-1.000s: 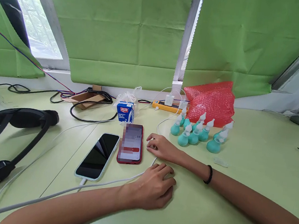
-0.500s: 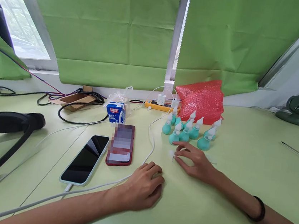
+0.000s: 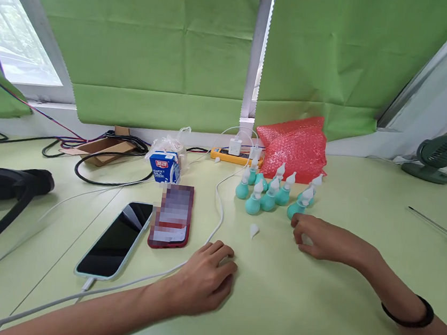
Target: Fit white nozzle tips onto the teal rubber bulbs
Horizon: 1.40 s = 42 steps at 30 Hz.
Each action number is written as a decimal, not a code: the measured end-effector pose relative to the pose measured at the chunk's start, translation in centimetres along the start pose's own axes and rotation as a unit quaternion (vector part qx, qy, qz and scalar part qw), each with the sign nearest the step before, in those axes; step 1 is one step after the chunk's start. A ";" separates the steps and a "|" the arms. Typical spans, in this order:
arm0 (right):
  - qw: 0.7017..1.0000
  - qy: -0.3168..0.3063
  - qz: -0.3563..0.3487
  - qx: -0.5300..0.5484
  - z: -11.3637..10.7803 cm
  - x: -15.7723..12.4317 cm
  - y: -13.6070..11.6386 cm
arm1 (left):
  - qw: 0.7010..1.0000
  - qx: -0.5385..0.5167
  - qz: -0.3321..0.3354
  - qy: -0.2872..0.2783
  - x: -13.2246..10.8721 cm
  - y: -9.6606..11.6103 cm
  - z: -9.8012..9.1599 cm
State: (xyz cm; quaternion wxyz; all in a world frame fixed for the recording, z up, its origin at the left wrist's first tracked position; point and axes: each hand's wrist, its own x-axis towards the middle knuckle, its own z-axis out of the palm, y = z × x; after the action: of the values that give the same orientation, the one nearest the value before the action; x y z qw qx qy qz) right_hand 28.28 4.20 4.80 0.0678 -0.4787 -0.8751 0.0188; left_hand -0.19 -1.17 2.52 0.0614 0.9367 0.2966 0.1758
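My left hand [image 3: 207,278] rests on the table with its fingers loosely curled, and no object shows in it. A white cable [image 3: 154,276] passes along its wrist. My right hand [image 3: 316,237] is at the front right of a cluster of teal squeeze bulbs with white pointed nozzles, its curled fingers just in front of the nearest teal bulb [image 3: 296,209]. Between thumb and fingers shows a small pale patch; whether it is held I cannot make out. One loose white nozzle [image 3: 254,230] lies on the table between my hands.
On the left lie a black-screened phone [image 3: 116,241], a red-cased phone [image 3: 173,215] and a black headset [image 3: 7,186]. Behind stand a blue milk carton [image 3: 165,167], an open cardboard box [image 3: 108,151], a yellow power strip [image 3: 225,155] and a red bubble-wrap bag [image 3: 293,151]. A fan [image 3: 443,155] and screwdriver [image 3: 435,223] are right.
My right hand has moved right, away from the loose white nozzle, which now lies uncovered. The left hand stays in place. The whole view has shifted slightly.
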 end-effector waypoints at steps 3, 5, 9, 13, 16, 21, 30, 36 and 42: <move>0.998 -0.034 -0.021 0.048 -0.1 0.5 -0.4 | 1.000 -0.008 -0.002 0.006 -0.1 0.0 0.0; 0.993 0.005 -0.039 0.113 -0.2 1.1 -1.9 | 0.999 -0.034 -0.008 0.024 -0.3 -0.1 0.0; 0.901 0.061 -0.056 0.426 1.3 1.9 -7.0 | 0.983 -0.119 -0.057 0.131 -0.6 -0.4 0.4; 0.705 0.024 0.011 0.709 4.0 2.3 -11.1 | 0.972 -0.142 -0.082 0.168 -0.4 -0.6 0.7; 0.618 0.008 0.072 0.783 5.0 2.8 -12.2 | 0.966 -0.135 -0.131 0.176 -0.2 -0.8 0.8; 0.606 -0.014 0.063 0.793 5.3 3.2 -11.9 | 0.960 -0.144 -0.125 0.202 0.0 -0.9 1.0; 0.706 0.135 0.050 0.693 5.2 3.0 -11.5 | 0.952 -0.187 -0.084 0.227 -0.1 -1.1 0.7; 0.720 0.143 0.108 0.670 5.0 3.4 -11.0 | 0.921 -0.288 -0.132 0.225 -0.2 -0.9 0.8; 0.745 0.134 0.094 0.646 5.1 3.3 -11.1 | 0.903 -0.331 -0.148 0.232 0.0 -1.1 0.8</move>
State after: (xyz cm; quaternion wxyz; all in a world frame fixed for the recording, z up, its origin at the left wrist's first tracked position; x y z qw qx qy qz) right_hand 16.57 1.12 1.16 0.4758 -0.3978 -0.5858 0.5217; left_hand -0.46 -0.24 1.56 0.3229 0.7404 0.3621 0.4653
